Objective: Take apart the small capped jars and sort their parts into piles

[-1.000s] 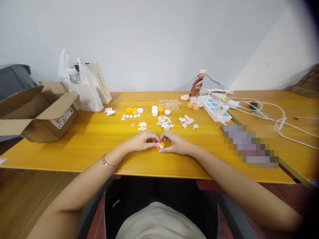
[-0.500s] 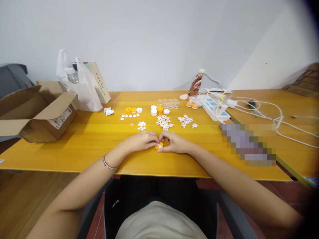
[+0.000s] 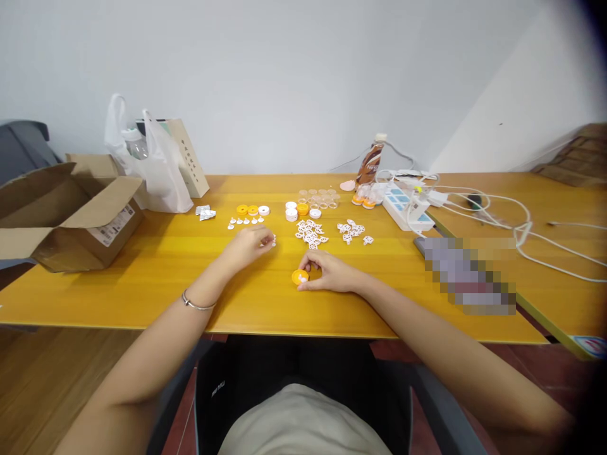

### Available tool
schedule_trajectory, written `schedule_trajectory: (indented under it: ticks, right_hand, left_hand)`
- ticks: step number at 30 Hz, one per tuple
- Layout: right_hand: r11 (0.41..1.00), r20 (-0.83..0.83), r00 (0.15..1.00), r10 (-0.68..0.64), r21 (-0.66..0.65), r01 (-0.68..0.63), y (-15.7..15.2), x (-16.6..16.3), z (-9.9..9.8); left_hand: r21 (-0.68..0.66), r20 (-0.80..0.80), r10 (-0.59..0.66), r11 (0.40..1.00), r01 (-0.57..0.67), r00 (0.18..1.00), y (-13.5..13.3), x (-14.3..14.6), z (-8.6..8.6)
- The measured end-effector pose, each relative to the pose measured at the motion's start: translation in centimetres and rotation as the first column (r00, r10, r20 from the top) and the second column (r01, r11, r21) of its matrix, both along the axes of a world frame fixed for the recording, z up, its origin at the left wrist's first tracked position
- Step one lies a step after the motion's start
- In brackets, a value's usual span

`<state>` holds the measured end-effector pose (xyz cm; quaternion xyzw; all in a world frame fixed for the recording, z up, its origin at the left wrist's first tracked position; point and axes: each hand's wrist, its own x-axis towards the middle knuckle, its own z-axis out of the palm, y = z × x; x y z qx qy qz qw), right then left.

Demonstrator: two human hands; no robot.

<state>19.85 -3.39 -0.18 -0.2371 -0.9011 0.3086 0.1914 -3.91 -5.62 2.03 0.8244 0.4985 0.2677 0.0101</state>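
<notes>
My right hand (image 3: 329, 272) rests on the yellow table (image 3: 156, 272), its fingers curled around a small orange round cap (image 3: 300, 276) with a white piece in it. My left hand (image 3: 247, 244) reaches forward to a small cluster of white discs (image 3: 272, 239), fingers bent over them; whether it grips one is hidden. Beyond lie white perforated pieces (image 3: 310, 232) and a second pile of them (image 3: 351, 230), orange and white caps (image 3: 253, 210), and clear rings (image 3: 320, 197).
An open cardboard box (image 3: 71, 212) sits at the left, with a white plastic bag (image 3: 152, 164) and a paper bag behind it. A drink bottle (image 3: 371, 163), a power strip (image 3: 408, 205) and white cables (image 3: 502, 215) lie at the right. A blurred patch covers something on the right.
My left hand left the orange cap and moved forward and left to the white discs. My right hand stays on the cap.
</notes>
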Motion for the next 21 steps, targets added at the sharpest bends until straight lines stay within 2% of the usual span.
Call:
schedule_trajectory:
  ticks: [6, 11, 17, 19, 21]
  right_hand:
    - [1.000, 0.022, 1.000, -0.002, -0.004, 0.002, 0.0, 0.1, 0.0]
    - [1.000, 0.020, 1.000, -0.009, -0.008, 0.010, 0.0, 0.1, 0.1]
    - [1.000, 0.005, 1.000, 0.000, -0.007, 0.000, 0.1, 0.0, 0.0]
    - [1.000, 0.002, 1.000, 0.000, -0.004, 0.000, 0.1, 0.0, 0.0]
    - [1.000, 0.000, 1.000, 0.006, 0.006, -0.006, 0.1, 0.0, 0.0]
  left_hand:
    - [0.025, -0.166, 0.196, 0.980, -0.195, 0.966, 0.7, -0.4, -0.4]
    - [-0.005, -0.221, 0.196, 0.979, -0.202, 0.955, 0.5, 0.0, -0.3]
    - [0.052, -0.144, 0.145, 0.989, -0.138, 0.979, 0.3, 0.1, -0.4]
    - [0.066, -0.083, 0.042, 0.997, -0.037, 0.996, -0.1, 0.7, -0.2]
    - [0.016, -0.036, -0.151, 0.988, 0.152, 0.988, -0.8, 1.6, 0.1]
